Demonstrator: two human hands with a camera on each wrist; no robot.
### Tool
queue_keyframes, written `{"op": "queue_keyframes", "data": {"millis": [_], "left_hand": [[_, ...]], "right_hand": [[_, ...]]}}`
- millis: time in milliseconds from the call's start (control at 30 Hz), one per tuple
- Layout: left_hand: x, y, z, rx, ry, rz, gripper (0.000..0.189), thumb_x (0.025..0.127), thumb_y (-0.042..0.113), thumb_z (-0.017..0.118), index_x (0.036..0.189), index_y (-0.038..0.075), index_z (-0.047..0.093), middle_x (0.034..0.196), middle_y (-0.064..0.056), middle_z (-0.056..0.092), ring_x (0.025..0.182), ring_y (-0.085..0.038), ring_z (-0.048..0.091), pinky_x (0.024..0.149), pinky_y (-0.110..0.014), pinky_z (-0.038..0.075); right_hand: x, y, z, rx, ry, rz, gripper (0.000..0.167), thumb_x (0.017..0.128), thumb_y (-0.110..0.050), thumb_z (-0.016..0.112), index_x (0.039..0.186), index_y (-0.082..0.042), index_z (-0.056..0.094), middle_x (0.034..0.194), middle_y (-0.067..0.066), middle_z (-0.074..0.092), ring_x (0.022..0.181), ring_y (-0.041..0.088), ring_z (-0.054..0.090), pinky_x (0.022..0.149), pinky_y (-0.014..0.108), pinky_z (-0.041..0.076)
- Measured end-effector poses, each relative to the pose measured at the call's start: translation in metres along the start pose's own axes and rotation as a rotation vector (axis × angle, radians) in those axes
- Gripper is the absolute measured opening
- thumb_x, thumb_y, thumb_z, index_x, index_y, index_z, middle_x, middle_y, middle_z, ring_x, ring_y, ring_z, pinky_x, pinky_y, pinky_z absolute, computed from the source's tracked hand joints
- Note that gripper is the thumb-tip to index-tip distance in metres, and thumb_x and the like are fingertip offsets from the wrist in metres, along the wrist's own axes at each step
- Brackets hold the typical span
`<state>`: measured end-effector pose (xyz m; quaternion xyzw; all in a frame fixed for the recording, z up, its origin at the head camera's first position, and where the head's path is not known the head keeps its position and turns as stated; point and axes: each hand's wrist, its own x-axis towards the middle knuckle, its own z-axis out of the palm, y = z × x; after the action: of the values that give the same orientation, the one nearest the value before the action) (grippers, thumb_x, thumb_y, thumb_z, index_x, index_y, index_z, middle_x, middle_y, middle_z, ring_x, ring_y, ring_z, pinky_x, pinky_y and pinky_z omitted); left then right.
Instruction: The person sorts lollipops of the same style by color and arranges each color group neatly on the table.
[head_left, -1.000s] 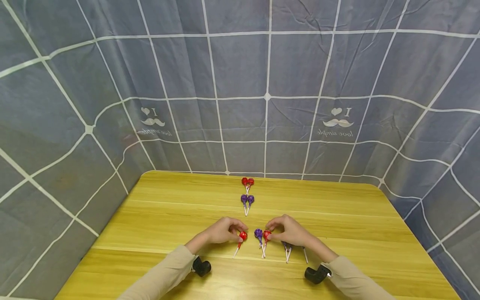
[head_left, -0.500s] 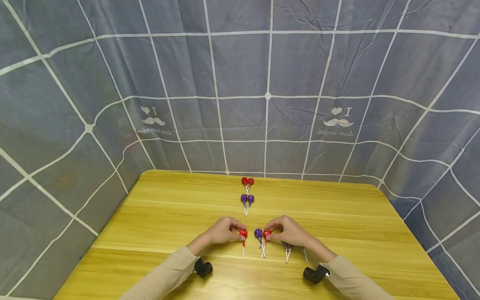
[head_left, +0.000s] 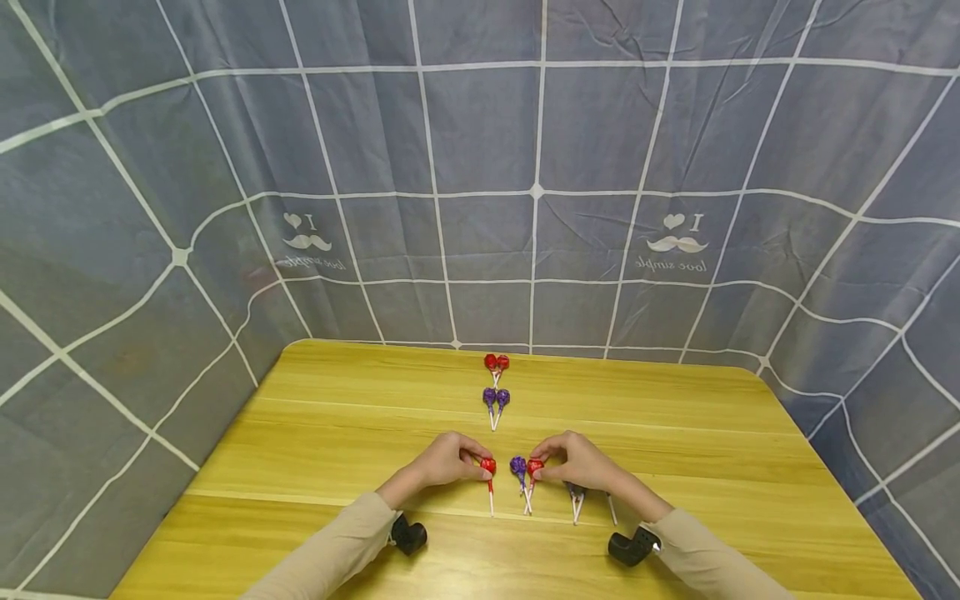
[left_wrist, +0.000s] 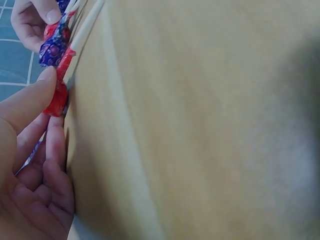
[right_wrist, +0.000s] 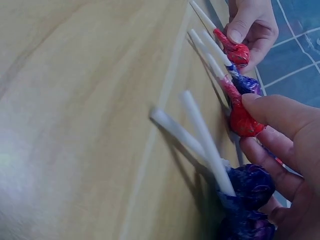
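Observation:
My left hand (head_left: 453,460) pinches a red-wrapped lollipop (head_left: 489,467) by its candy head, its white stick pointing toward me. In the left wrist view the thumb lies on the red wrapper (left_wrist: 57,100). My right hand (head_left: 581,462) pinches a second red lollipop (right_wrist: 245,120) between thumb and fingers. Right beside that one lies a purple lollipop (head_left: 517,467), its stick crossing the red one's stick. Under the right hand are purple lollipops (right_wrist: 250,185) with crossed white sticks, partly hidden from the head view.
Farther back on the wooden table (head_left: 337,400) lie a pair of purple lollipops (head_left: 496,398) and, behind them, a pair of red lollipops (head_left: 497,363). One more white stick (head_left: 612,508) shows by the right wrist. A grey gridded curtain (head_left: 480,242) surrounds the table.
The left hand's red lollipop has turned from slanted to nearly straight, its stick end swinging right. The right hand has stayed in place on its red lollipop.

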<state>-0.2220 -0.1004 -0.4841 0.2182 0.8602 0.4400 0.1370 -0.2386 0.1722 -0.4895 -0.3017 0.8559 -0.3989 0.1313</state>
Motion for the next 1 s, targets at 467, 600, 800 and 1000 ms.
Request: {"op": "queue_keyframes", "data": {"millis": [467, 600, 800, 1000], "left_hand": [[0.0018, -0.0026, -0.0026, 0.011, -0.028, -0.002, 0.025, 0.081, 0.016, 0.077, 0.102, 0.003, 0.073, 0.092, -0.006, 0.072, 0.064, -0.005, 0.049, 0.056, -0.017, 0.039], [0.0013, -0.0019, -0.0024, 0.013, -0.029, 0.010, 0.025, 0.082, 0.016, 0.076, 0.102, 0.002, 0.073, 0.089, -0.006, 0.071, 0.064, -0.006, 0.050, 0.056, -0.017, 0.039], [0.0014, -0.0035, -0.0013, 0.019, -0.019, 0.022, 0.025, 0.081, 0.017, 0.077, 0.100, 0.002, 0.072, 0.087, -0.004, 0.071, 0.064, -0.005, 0.051, 0.057, -0.017, 0.041], [0.0003, -0.0037, 0.0006, 0.028, -0.006, 0.026, 0.025, 0.081, 0.021, 0.077, 0.099, 0.005, 0.073, 0.087, -0.002, 0.071, 0.061, -0.003, 0.050, 0.057, -0.017, 0.041]], "right_hand": [[0.0022, -0.0032, -0.0044, -0.040, -0.051, -0.033, 0.031, 0.084, -0.021, 0.075, 0.108, -0.003, 0.070, 0.105, 0.008, 0.072, 0.097, 0.017, 0.067, 0.084, 0.025, 0.052], [0.0029, -0.0017, -0.0047, -0.041, -0.053, -0.042, 0.030, 0.083, -0.021, 0.075, 0.107, -0.004, 0.070, 0.104, 0.007, 0.073, 0.095, 0.015, 0.067, 0.082, 0.025, 0.052], [0.0035, 0.0000, -0.0060, -0.052, -0.053, -0.034, 0.027, 0.082, -0.022, 0.075, 0.104, -0.006, 0.070, 0.098, 0.003, 0.073, 0.089, 0.010, 0.064, 0.075, 0.023, 0.049], [0.0011, -0.0024, -0.0061, -0.064, -0.045, -0.008, 0.026, 0.082, -0.021, 0.075, 0.104, -0.007, 0.069, 0.098, 0.001, 0.071, 0.092, 0.013, 0.064, 0.082, 0.027, 0.051]]}}
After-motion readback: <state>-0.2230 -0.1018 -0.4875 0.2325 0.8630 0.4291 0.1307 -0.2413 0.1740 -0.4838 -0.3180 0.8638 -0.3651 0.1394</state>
